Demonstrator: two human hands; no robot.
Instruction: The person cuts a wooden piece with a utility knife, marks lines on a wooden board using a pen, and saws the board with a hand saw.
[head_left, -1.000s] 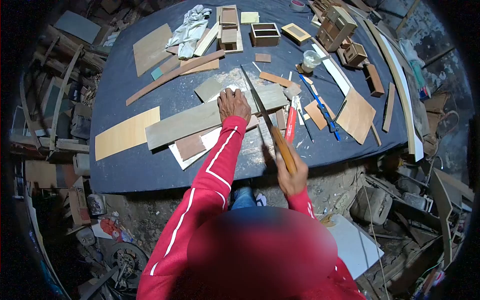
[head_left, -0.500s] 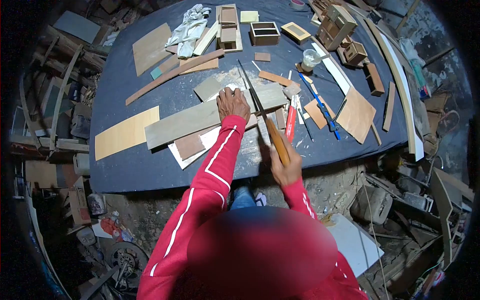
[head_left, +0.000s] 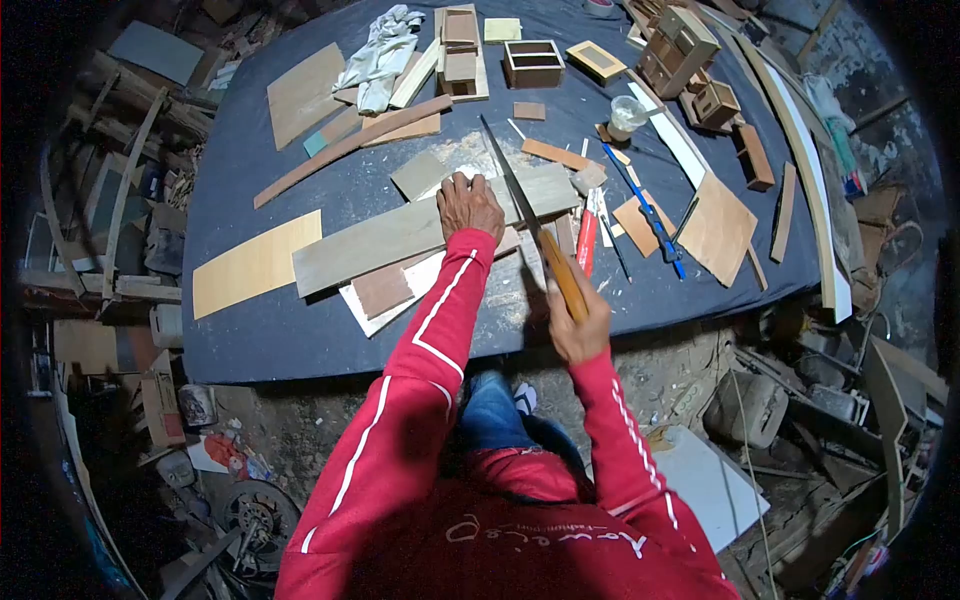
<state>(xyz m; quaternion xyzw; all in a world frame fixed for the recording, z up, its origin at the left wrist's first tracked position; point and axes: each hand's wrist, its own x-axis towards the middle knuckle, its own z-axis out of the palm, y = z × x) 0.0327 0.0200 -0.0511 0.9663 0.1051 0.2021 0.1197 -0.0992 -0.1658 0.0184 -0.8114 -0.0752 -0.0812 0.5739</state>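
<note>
A long greyish wooden board [head_left: 375,242] lies slantwise across the worktable, resting on smaller wood pieces. My left hand [head_left: 470,212] presses down on it, fingers curled over its far edge. In my right hand [head_left: 580,322] is the wooden handle [head_left: 563,275] of a handsaw. The saw's blade [head_left: 513,184] crosses the board to the right of my left hand, its tip pointing away from me. Whether its teeth are in a cut, I cannot tell. Under the board are a brown wood block [head_left: 382,291] and a white piece [head_left: 360,312].
Beside the board's right end lie a red tool [head_left: 586,245], a blue bar-shaped tool [head_left: 655,225] and a thin plywood piece [head_left: 716,230]. A plastic cup [head_left: 627,117] stands farther back. Small wooden boxes [head_left: 533,65] and a cloth [head_left: 380,60] sit along the far side.
The view has shifted slightly, and my torso and jeans now show where a dark red blur was. My right hand and the saw have moved slightly; my left hand stays on the board.
</note>
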